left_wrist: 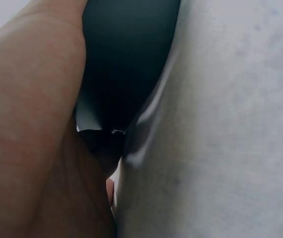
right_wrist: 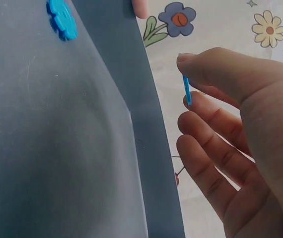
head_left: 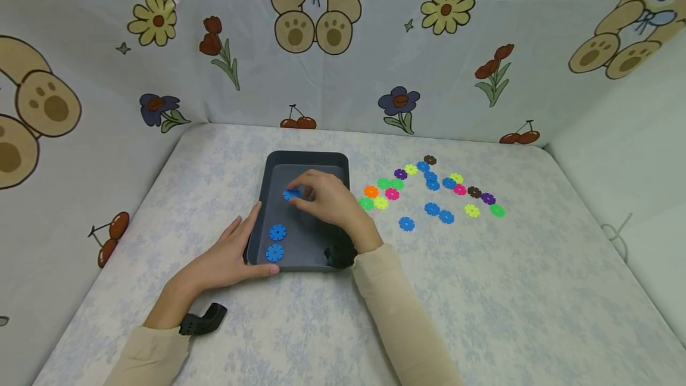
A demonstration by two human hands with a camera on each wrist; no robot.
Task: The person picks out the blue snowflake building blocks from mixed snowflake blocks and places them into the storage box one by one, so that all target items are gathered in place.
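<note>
Distant view: I am observing the right hand (head_left: 326,195) pinching a blue disc (head_left: 291,194) over the dark tray (head_left: 316,225), while the straight-fingered left hand (head_left: 227,258) is touching the tray's left edge

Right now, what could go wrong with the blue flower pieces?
The right hand pinches one thin blue piece between thumb and fingertip, so it might slip and drop.

The left hand lies along the edge of the tray; a bump there could shift the two flat blue pieces inside.

On the table, some crowded blue pieces look overlapped, so grabbing one might drag its neighbour along.
</note>
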